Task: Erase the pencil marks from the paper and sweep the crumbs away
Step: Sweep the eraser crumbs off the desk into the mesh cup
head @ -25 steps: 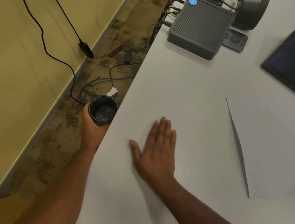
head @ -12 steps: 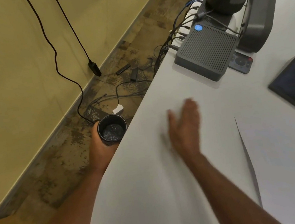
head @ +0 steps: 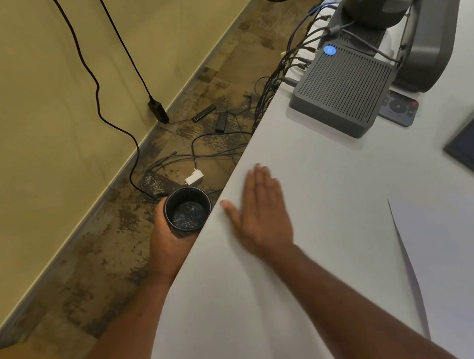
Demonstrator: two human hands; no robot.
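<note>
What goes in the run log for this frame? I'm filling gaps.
stage: sweeping crumbs | left hand: grips round black cup below white table edge | right hand: flat near edge | white paper sheet: right

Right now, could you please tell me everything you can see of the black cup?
The cup is a round, black, matte cylinder with pale stitching round its rim, upright and open-topped. Pale scraps lie on its dark bottom. The left hand grips it from the side, holding it against the table edge, its rim about level with the tabletop.
</note>
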